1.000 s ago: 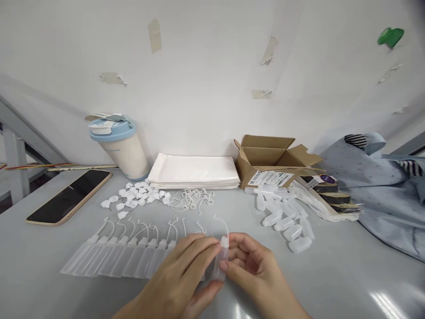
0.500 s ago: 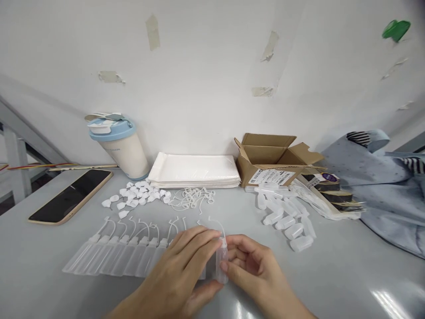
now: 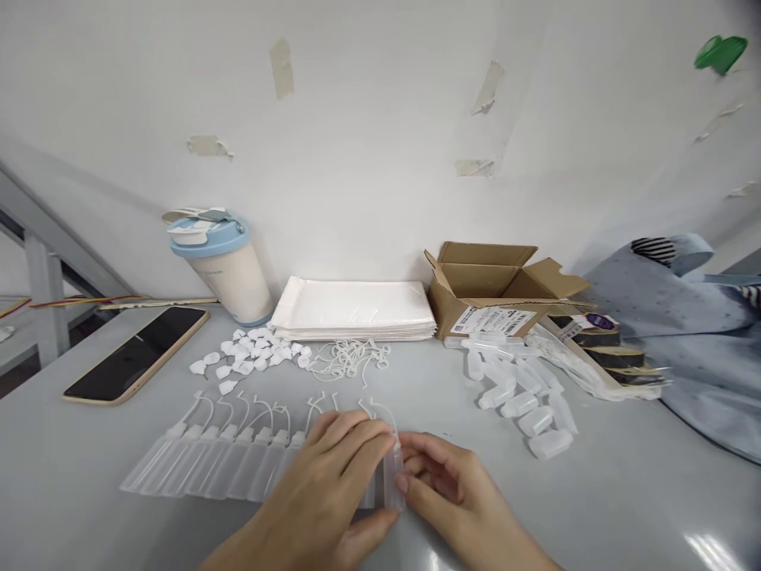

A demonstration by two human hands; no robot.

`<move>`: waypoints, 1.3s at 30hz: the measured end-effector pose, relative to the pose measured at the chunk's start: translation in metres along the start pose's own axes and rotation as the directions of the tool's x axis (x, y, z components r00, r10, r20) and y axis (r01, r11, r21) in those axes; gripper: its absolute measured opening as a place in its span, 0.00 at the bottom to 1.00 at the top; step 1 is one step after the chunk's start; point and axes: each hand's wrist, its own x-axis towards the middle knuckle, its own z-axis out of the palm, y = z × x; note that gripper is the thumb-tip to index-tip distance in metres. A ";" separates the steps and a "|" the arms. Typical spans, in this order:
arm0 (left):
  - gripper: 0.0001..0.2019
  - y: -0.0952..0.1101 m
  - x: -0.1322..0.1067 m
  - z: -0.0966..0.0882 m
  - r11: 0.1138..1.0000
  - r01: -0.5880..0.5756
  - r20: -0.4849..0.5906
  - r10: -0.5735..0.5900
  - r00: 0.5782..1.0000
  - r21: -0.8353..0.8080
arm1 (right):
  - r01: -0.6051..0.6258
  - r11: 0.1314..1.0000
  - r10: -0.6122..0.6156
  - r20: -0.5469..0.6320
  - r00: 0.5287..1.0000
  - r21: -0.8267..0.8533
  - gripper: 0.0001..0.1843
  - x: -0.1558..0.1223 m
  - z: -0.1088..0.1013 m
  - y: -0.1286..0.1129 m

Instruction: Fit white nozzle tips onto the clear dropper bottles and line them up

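A small translucent plastic dropper bottle [image 3: 392, 480] with a thin white strap curving from its neck stands out between my hands. My left hand [image 3: 333, 488] is closed over it from the left, fingers at the neck and thumb at the base. From the right, my right hand [image 3: 445, 488] pinches its side with the thumb and curled fingers. A row of similar bottles [image 3: 211, 468] with straps lies to the left, the row's right part hidden behind my left hand.
Behind the row are a heap of white caps [image 3: 253, 349] and a pile of strap rings [image 3: 350, 358]. Loose bottles [image 3: 538, 420] lie right, before an open cardboard box [image 3: 499, 305]. White packets [image 3: 357, 308], a tumbler [image 3: 231, 277], a phone [image 3: 136, 353] and blue cloth [image 3: 683, 357] surround them.
The bottle between my hands has shifted slightly left, closer to the row, and both hands have moved with it. The whole view has shifted a little.
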 end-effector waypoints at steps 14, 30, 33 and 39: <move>0.14 0.000 -0.001 -0.003 0.998 0.031 0.160 -0.039 0.986 0.056 | 0.026 0.918 -0.041 -0.029 0.999 -0.397 0.24 -0.007 0.001 -0.002; 0.16 -0.001 -0.003 -0.002 0.995 0.060 0.234 -0.078 0.969 0.082 | 0.192 0.826 -0.157 0.110 0.981 -0.530 0.20 -0.006 0.000 -0.006; 0.17 -0.001 -0.004 -0.002 0.995 0.063 0.251 -0.082 0.965 0.083 | 0.192 0.827 -0.157 0.110 0.981 -0.529 0.20 -0.006 0.000 -0.006; 0.16 -0.001 -0.005 -0.002 0.994 0.064 0.257 -0.086 0.962 0.094 | 0.220 0.825 -0.190 0.111 0.976 -0.520 0.21 -0.008 0.000 -0.003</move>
